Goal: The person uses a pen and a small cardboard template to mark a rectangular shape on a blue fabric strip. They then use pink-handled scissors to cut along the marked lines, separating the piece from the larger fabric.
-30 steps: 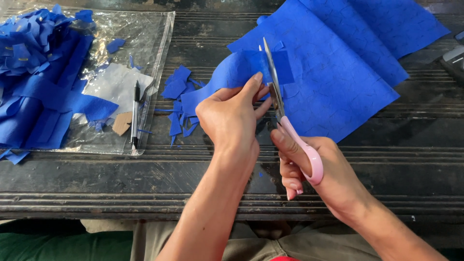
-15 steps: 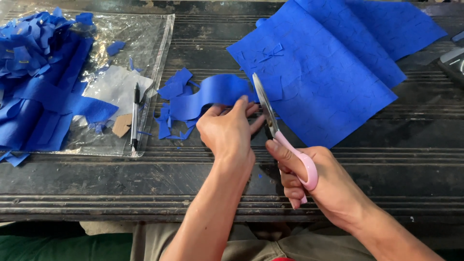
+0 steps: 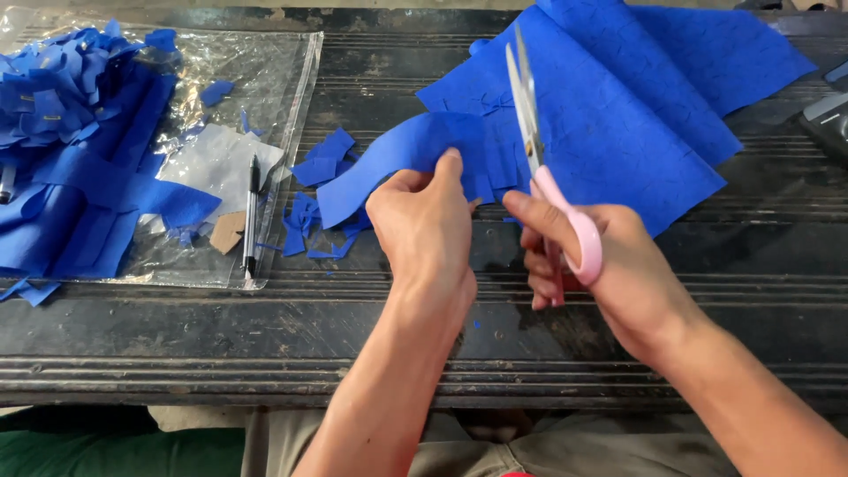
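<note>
With cut pieces (image 3: 79,150) piled at left, the left hand (image 3: 424,225) pinches a blue strip (image 3: 397,159), the right hand (image 3: 609,265) grips near-closed pink-handled scissors (image 3: 539,150), and most of the blue sheet (image 3: 618,115) remains uncut.

The large blue felt sheet (image 3: 636,115) runs off the top edge. The right hand (image 3: 609,274) hides the pink-handled scissors' (image 3: 539,150) lower grip. A dark object (image 3: 826,119) at the desk's right edge is cut off, unidentifiable.
</note>
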